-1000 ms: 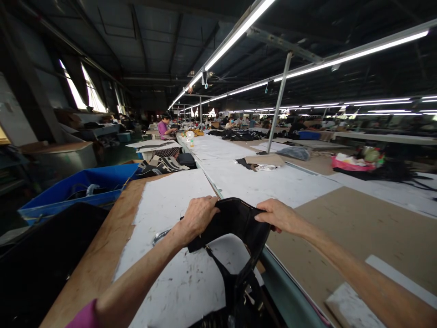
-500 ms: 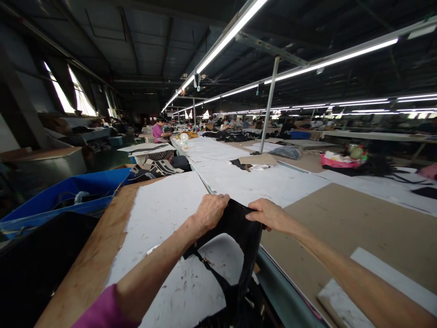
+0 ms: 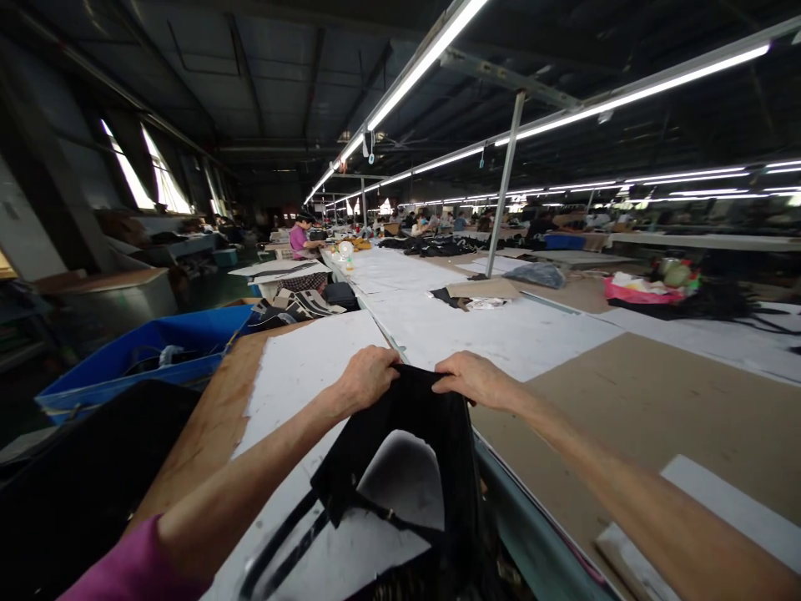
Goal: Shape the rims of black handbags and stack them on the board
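Note:
My left hand is closed on the upper edge of a black fabric piece. This piece has a large curved opening, with thin straps and small metal bits hanging from it; I cannot tell exactly what article it is. My right hand pinches the same upper edge a short way to the right, thumb on the near side. Between the two hands the edge is stretched nearly straight. The lower part hangs over white paper on the table and runs out at the bottom, where it is dark and hard to make out.
At left stands a blue bin beside a heap of black material. Brown board covers the table on the right. Farther off are a metal post, a pink basket and a person in purple.
Both hands have shifted slightly left with the black fabric piece. Its left side has swung out and straps now show at lower left. The view has turned a little left.

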Tool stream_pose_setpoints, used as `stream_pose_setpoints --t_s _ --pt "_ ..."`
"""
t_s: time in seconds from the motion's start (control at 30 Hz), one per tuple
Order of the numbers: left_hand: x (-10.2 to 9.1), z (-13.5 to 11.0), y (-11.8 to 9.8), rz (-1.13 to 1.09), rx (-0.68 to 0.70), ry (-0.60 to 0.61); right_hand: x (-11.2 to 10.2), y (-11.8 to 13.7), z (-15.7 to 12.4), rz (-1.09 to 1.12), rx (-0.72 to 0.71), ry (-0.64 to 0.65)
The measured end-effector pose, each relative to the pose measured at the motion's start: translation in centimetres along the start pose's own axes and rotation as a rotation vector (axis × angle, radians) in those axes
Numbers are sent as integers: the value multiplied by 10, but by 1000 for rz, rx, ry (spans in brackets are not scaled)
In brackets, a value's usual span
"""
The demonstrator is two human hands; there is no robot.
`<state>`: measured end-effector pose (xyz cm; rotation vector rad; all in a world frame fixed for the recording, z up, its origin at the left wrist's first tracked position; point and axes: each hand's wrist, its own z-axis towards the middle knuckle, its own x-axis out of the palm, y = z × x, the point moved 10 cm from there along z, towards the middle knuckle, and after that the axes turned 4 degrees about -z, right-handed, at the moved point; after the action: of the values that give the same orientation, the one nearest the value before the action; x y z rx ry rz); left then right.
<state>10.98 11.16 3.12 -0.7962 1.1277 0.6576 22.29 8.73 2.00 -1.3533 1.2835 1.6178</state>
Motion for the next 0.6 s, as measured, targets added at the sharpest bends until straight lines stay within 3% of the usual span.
stream_pose_setpoints --t_s 0.1,0.23,0.43,0.6 --pt "-3 -2 5 21 -5 -25 -2 9 5 -64 -22 -38" --pt "0 6 4 35 20 -4 5 3 9 -118 18 -7" --pt "2 14 10 -28 27 -38 3 9 17 -376 78 -72" --pt "5 15 12 -20 56 -40 6 27 25 -326 79 -126"
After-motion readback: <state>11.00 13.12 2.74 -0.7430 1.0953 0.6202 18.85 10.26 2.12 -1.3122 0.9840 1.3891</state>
